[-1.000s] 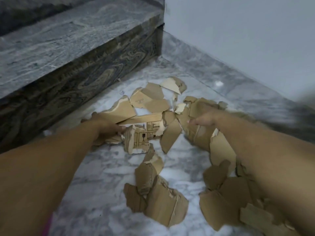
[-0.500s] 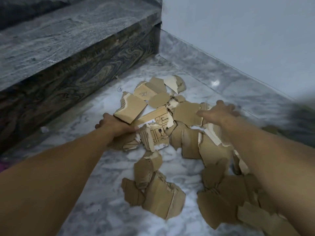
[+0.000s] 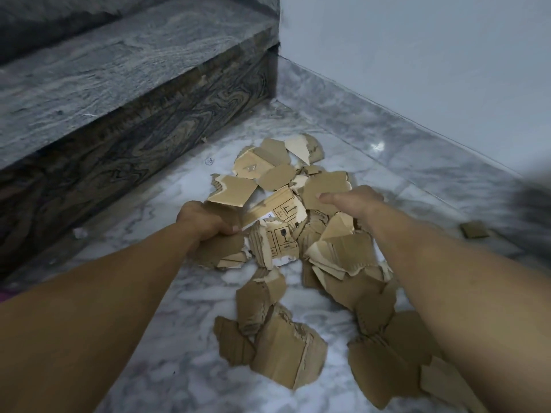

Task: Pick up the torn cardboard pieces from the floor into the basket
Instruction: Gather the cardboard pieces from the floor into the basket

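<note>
Several torn brown cardboard pieces (image 3: 298,234) lie heaped on the marble floor (image 3: 167,362) in the middle of the view. My left hand (image 3: 205,220) grips a bunch of pieces at the heap's left edge, its fingers curled around them. My right hand (image 3: 354,201) grips a larger flat piece (image 3: 323,184) at the heap's upper right, with the thumb on top of it. More pieces (image 3: 286,353) lie nearer to me, between my forearms. No basket is in view.
A dark stone step (image 3: 119,84) rises at the left. A pale wall (image 3: 417,55) with a marble skirting closes the right side. One small cardboard scrap (image 3: 474,229) lies apart at the right, beside a blurred dark shape (image 3: 533,210). A white crumb (image 3: 80,233) sits by the step.
Both hands have drawn the outer pieces inward, so the heap is tighter. My right hand has moved left onto the flat piece and taken hold of it. My left hand keeps its hold.
</note>
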{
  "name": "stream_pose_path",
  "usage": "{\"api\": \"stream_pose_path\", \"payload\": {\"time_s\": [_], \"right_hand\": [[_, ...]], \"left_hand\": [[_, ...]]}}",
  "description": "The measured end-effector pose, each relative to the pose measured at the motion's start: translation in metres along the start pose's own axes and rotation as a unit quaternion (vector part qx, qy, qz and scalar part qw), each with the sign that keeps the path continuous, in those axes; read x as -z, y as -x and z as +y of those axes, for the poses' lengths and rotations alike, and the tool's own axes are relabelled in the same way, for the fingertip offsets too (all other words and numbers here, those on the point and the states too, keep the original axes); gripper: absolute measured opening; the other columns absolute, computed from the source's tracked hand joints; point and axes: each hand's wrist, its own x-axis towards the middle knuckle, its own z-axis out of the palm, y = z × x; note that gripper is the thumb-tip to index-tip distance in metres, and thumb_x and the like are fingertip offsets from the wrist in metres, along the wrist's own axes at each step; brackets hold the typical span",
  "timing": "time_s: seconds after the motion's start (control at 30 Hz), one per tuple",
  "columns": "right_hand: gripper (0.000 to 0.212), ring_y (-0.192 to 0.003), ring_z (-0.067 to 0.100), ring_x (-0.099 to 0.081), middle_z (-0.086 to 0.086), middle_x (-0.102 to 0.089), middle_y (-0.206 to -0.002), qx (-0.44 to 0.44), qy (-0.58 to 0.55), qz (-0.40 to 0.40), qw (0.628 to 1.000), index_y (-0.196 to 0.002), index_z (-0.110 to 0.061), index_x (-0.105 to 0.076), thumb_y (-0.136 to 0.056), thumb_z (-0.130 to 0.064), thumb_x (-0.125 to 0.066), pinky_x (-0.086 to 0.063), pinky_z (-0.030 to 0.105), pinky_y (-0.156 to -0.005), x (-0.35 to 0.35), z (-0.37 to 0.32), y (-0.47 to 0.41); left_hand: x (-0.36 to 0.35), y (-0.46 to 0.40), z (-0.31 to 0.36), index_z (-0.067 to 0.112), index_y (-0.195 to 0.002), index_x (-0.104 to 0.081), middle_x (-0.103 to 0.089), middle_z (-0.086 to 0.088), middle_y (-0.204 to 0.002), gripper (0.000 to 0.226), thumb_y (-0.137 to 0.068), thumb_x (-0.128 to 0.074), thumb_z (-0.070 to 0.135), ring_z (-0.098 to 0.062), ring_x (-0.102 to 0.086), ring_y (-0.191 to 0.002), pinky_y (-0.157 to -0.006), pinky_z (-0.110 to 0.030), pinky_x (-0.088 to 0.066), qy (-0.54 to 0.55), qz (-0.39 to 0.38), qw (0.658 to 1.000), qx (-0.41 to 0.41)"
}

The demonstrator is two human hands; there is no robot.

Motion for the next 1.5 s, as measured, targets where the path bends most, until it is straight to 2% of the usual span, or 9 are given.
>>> {"api": "stream_pose_path", "payload": {"time_s": [0.13,0.23,0.4,0.53,0.7,0.97,1.17,1.3,1.5], "right_hand": [[0.065,-0.076,0.017,-0.061,0.003,-0.063,-0.088,0.019,-0.048,0.013,0.999,-0.107,-0.009,-0.058,-0.063,-0.05,-0.084,-0.05,0.027,-0.071,-0.013,-0.009,0.005],[0.075,-0.097,0.024,-0.064,0.008,-0.066,-0.109,0.019,-0.106,-0.014,0.994,-0.116,-0.005,-0.057,-0.057,-0.038,-0.091,-0.054,0.035,-0.087,-0.025,-0.013,0.009],[0.07,-0.094,0.022,-0.056,0.006,-0.064,-0.108,0.0,-0.19,-0.084,0.978,-0.11,-0.004,-0.06,-0.057,-0.037,-0.092,-0.046,0.031,-0.082,-0.041,-0.02,0.02],[0.058,-0.094,0.025,-0.066,0.009,-0.069,-0.104,-0.025,-0.235,-0.079,0.968,-0.101,-0.003,-0.064,-0.058,-0.027,-0.093,-0.056,0.036,-0.088,-0.048,-0.022,0.024],[0.039,-0.078,0.028,-0.07,0.012,-0.073,-0.091,-0.028,-0.256,-0.085,0.963,-0.097,-0.002,-0.069,-0.065,-0.013,-0.09,-0.06,0.038,-0.069,-0.026,-0.017,0.033],[0.05,-0.094,0.028,-0.069,0.01,-0.071,-0.105,0.022,-0.255,-0.073,0.964,-0.105,-0.004,-0.068,-0.063,-0.017,-0.091,-0.058,0.046,-0.083,0.037,-0.022,0.092],[0.03,-0.074,0.028,-0.072,0.014,-0.075,-0.089,0.069,-0.263,-0.057,0.961,-0.094,-0.003,-0.071,-0.069,-0.009,-0.086,-0.058,0.036,-0.06,0.076,-0.035,0.164],[0.036,-0.073,0.028,-0.074,0.014,-0.076,-0.085,0.094,-0.241,-0.093,0.961,-0.101,-0.003,-0.072,-0.07,-0.013,-0.086,-0.06,0.039,-0.067,0.092,-0.059,0.222],[0.023,-0.058,0.024,-0.07,0.013,-0.072,-0.063,0.134,-0.217,-0.13,0.958,-0.086,-0.005,-0.063,-0.076,-0.016,-0.081,-0.059,0.038,-0.067,0.096,-0.11,0.308]], "left_hand": [[0.002,0.005,0.0,0.0,-0.111,-0.064,-0.067,-0.012,-0.106,0.067,-0.052,-0.093,0.011,-0.03,-0.063,-0.094,-0.08,-0.037,-0.055,0.037,-0.014,0.999,0.008],[-0.001,0.011,0.004,-0.001,-0.109,-0.064,-0.064,-0.013,-0.099,0.057,-0.058,-0.09,0.006,-0.031,-0.061,-0.086,-0.072,-0.035,-0.05,0.05,-0.039,0.998,0.02],[-0.011,0.02,0.012,0.001,-0.108,-0.066,-0.067,-0.017,-0.102,0.057,-0.055,-0.09,0.003,-0.034,-0.064,-0.082,-0.073,-0.042,-0.057,0.016,-0.091,0.996,0.014],[-0.015,0.025,0.014,0.004,-0.108,-0.068,-0.067,-0.014,-0.095,0.049,-0.062,-0.085,0.0,-0.03,-0.063,-0.077,-0.068,-0.036,-0.054,0.001,-0.118,0.993,-0.002],[-0.005,0.032,0.013,0.002,-0.117,-0.061,-0.064,-0.017,-0.112,0.065,-0.059,-0.089,0.008,-0.037,-0.062,-0.098,-0.086,-0.05,-0.055,-0.001,-0.106,0.994,-0.001],[0.052,0.082,0.036,0.003,-0.127,-0.054,-0.058,-0.012,-0.112,0.06,-0.073,-0.081,0.006,-0.034,-0.06,-0.102,-0.086,-0.044,-0.054,0.008,-0.085,0.995,-0.049],[0.109,0.145,0.055,0.005,-0.126,-0.052,-0.058,-0.014,-0.115,0.056,-0.076,-0.077,0.002,-0.032,-0.061,-0.101,-0.09,-0.045,-0.054,-0.01,-0.073,0.994,-0.079],[0.17,0.191,0.062,0.006,-0.114,-0.058,-0.063,-0.013,-0.1,0.041,-0.077,-0.075,0.004,-0.03,-0.064,-0.085,-0.071,-0.037,-0.054,-0.038,-0.053,0.992,-0.108],[0.261,0.25,0.047,0.003,-0.116,-0.057,-0.063,-0.023,-0.111,0.034,-0.083,-0.068,0.006,-0.039,-0.063,-0.099,-0.09,-0.054,-0.05,-0.062,-0.038,0.992,-0.098]]}}
